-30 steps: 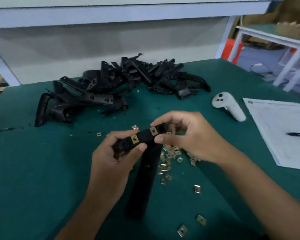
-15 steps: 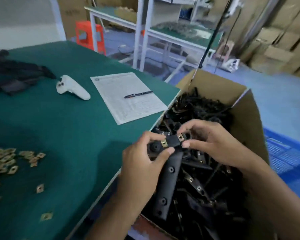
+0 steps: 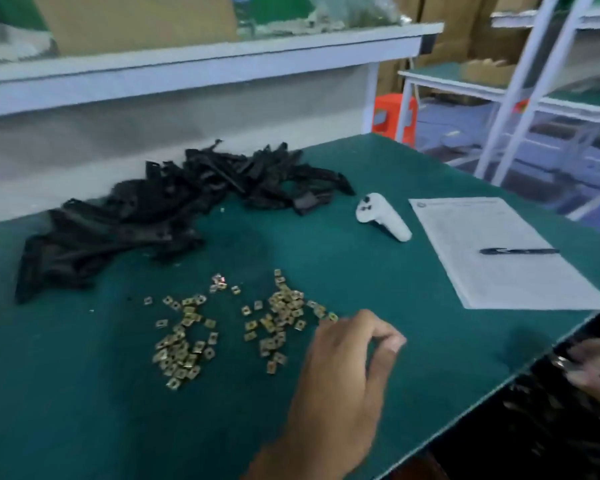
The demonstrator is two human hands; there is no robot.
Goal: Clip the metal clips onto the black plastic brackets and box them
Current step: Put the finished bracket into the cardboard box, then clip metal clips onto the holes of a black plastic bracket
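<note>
A heap of black plastic brackets (image 3: 174, 209) lies at the back of the green table (image 3: 84, 410). Two loose clusters of small brass-coloured metal clips (image 3: 281, 313) are scattered in the middle. My left hand (image 3: 340, 375) hovers just right of the clips with fingers loosely curled and holds nothing. My right hand (image 3: 593, 368) is cut off at the right edge, down over the dark brackets in the box (image 3: 548, 427) beside the table. Whether it still grips a bracket is unclear.
A white hand controller (image 3: 381, 216) lies right of the bracket heap. A printed sheet (image 3: 499, 271) with a black pen (image 3: 518, 251) on it sits near the table's right edge. White shelving frames and an orange stool stand beyond.
Both hands held a clipped bracket over the box. My left hand has let go and moved back over the table near the clips; my right hand stays down at the box.
</note>
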